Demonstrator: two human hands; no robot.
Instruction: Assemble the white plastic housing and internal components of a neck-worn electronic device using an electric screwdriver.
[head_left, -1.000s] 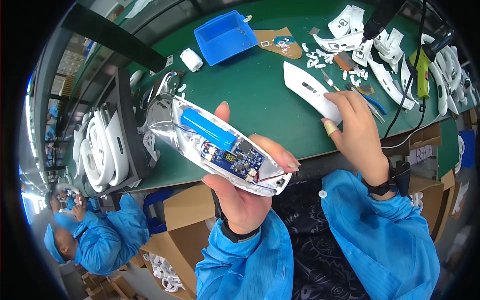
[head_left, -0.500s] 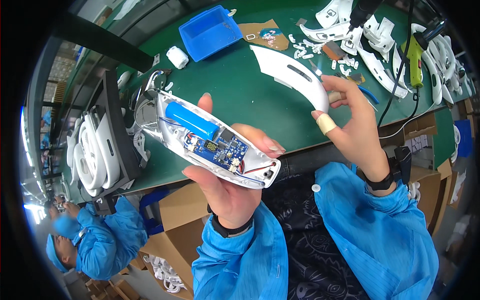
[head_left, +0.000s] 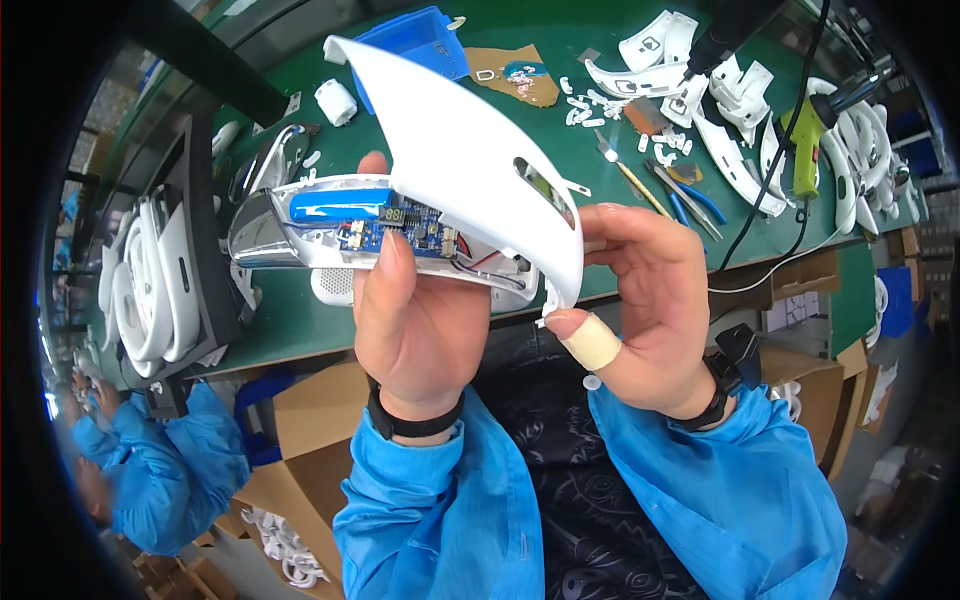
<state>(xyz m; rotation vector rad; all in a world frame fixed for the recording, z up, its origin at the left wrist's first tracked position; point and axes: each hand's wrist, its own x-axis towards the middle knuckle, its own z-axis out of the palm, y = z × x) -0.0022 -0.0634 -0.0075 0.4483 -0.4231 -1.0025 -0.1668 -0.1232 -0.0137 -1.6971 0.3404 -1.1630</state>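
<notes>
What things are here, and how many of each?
Open device: one, white, centre
Cylinder: one, blue, inside device
Circuit board: one, blue, inside device
Curved cover: one, white, partly over device
Bin: one, blue, behind cover
Cardboard sheet: one, brown, top centre
Small parts: many, white, beside cardboard sheet
Panels: several, white, top right
Pliers: one, blue-handled, right
Power tool: one, lime-green, right
Table: one, green, underneath
Tray: one, dark, left
Cardboard boxes: several, brown, below table
Co-worker: one, blue clothes, lower left
Left hand: one, bare, holding device
Right hand: one, thumb taped, holding cover
Sleeves: two, blue, bottom
</notes>
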